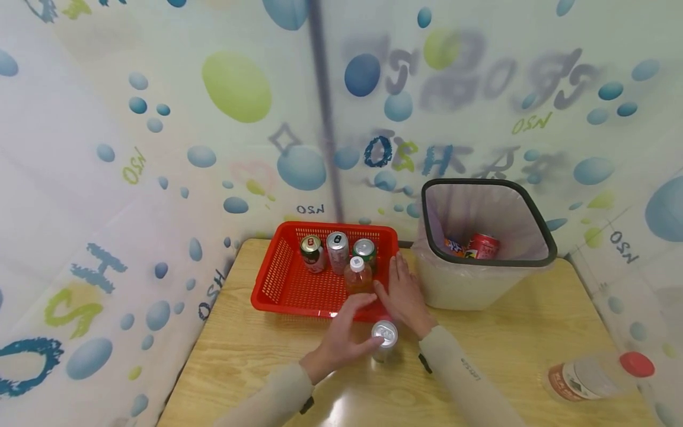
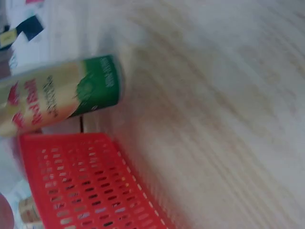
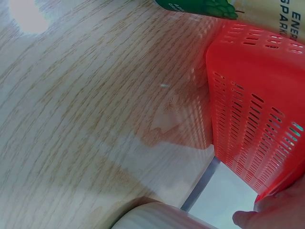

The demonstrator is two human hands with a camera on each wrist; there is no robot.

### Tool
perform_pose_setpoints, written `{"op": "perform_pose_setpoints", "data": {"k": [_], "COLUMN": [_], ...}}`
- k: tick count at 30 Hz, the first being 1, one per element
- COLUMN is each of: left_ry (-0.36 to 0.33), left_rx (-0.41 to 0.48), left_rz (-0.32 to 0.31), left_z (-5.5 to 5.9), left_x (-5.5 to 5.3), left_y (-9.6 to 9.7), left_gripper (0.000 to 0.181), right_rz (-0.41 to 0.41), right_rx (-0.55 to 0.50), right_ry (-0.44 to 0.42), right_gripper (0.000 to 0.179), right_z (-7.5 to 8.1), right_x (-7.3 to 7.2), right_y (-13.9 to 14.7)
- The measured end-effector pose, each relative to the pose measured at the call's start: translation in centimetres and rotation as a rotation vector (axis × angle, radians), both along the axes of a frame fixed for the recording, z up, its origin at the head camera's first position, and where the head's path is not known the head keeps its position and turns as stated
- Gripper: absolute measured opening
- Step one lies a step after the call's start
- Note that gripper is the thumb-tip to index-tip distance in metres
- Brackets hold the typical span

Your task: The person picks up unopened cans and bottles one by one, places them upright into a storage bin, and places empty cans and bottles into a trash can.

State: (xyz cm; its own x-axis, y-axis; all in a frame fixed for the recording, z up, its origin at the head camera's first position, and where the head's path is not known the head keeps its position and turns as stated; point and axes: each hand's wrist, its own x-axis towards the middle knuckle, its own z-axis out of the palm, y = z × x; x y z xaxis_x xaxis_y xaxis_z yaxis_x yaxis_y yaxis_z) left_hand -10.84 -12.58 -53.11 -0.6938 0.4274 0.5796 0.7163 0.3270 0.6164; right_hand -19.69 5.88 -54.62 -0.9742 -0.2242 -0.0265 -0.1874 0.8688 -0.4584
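Observation:
A red perforated plastic basket [image 1: 267, 267] holds several drinks: a dark can with a gold top [image 1: 312, 254], a silver can [image 1: 338, 252], a green can [image 1: 365, 249] and a small white-capped bottle of amber drink [image 1: 358, 276]. My right hand [image 1: 407, 295] touches the basket's right end, its fingers extended. My left hand [image 1: 341, 341] is at the basket's front edge near the bottle, fingers stretched forward and thumb apart. Between my hands, in front of the basket, stands a gold and green energy drink can [image 2: 62, 93]; its silver lid [image 1: 385, 334] shows below the left thumb.
A black-rimmed, bag-lined bin [image 1: 453, 284] stands right of the basket, with a red can [image 1: 482, 246] and other packaging inside. At the table's right lies a clear bottle with a red cap [image 1: 597, 376]. Printed sheeting [image 1: 240, 148] encloses the wooden table [image 1: 240, 350].

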Motion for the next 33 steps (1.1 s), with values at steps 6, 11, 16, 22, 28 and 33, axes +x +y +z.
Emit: {"op": "perform_pose_setpoints", "data": {"k": [6,11,16,22,28,33], "left_ry": [0.04,-0.018,0.043,0.051,-0.001,-0.13], "left_rx": [-0.138,-0.23,-0.226,-0.226,-0.199,-0.166], "left_rz": [-0.087,-0.098,-0.113,-0.169,-0.203,-0.204], "left_z": [-1.0,-1.3,-1.1,-0.9,-1.2,-1.9], "left_x": [0.4,0.5,0.7,1.1,1.6,2.4], "left_y": [1.1,1.5,1.1,0.2,0.2,0.8], "left_gripper": [0.075,0.062,0.058,0.061,0.076,0.097], "right_rz": [0.007,0.007,0.005,0.007,0.006,0.0], "right_rx": [-0.006,-0.006,-0.015,-0.013,-0.013,-0.006], "right_ry": [0.014,0.022,0.019,0.009,0.014,0.004], "right_gripper": [0.088,0.086,0.086,0.086,0.086,0.087], "right_z": [-0.1,-0.3,-0.2,0.0,0.1,0.1], "right_x": [0.1,0.0,0.0,0.0,0.0,0.1], "right_y": [0.0,0.0,0.1,0.3,0.2,-0.1]}}
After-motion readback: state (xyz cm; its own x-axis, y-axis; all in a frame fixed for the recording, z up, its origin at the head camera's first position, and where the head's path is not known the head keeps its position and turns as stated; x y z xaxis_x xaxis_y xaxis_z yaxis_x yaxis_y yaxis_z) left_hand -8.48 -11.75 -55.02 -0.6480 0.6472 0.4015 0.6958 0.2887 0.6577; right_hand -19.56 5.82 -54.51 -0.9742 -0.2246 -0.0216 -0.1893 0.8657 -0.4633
